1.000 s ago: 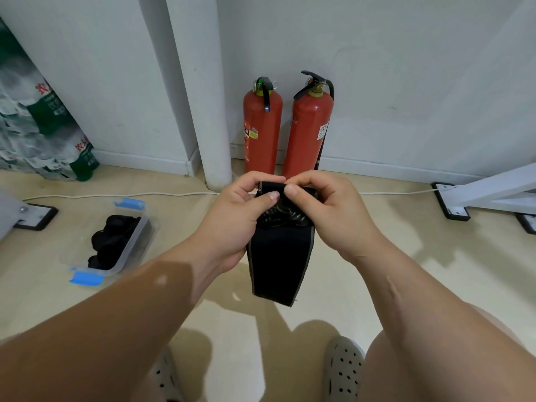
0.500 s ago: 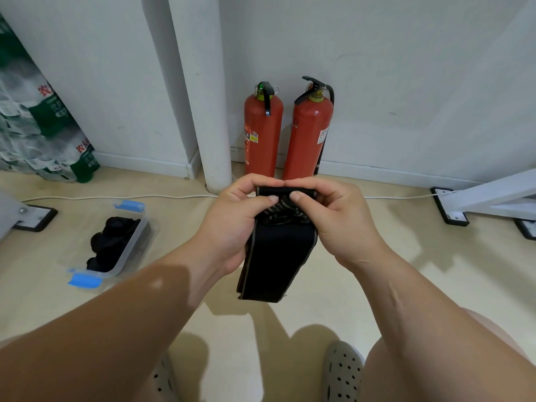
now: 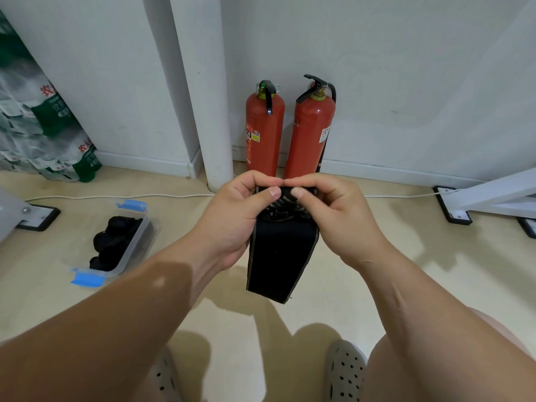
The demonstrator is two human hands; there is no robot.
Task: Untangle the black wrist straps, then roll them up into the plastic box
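A black wrist strap [image 3: 280, 256] hangs in front of me, its top end partly rolled. My left hand [image 3: 235, 219] pinches the rolled top from the left, thumb on the near side. My right hand [image 3: 336, 216] pinches it from the right the same way. The loose tail of the strap dangles below both hands. On the floor at the left stands a clear plastic box [image 3: 132, 250] with blue clips. Inside it lie several rolled black straps [image 3: 113, 245].
Two red fire extinguishers [image 3: 265, 132] stand against the wall behind the hands, next to a white pipe [image 3: 203, 97]. A white cable [image 3: 116, 196] runs along the floor. White frame legs with black feet [image 3: 452, 207] sit at right and left. My feet in sandals [image 3: 345, 372] are below.
The hanging tail has swung slightly back to the right. Both hands have kept their pinch on the rolled top, thumbs close together.
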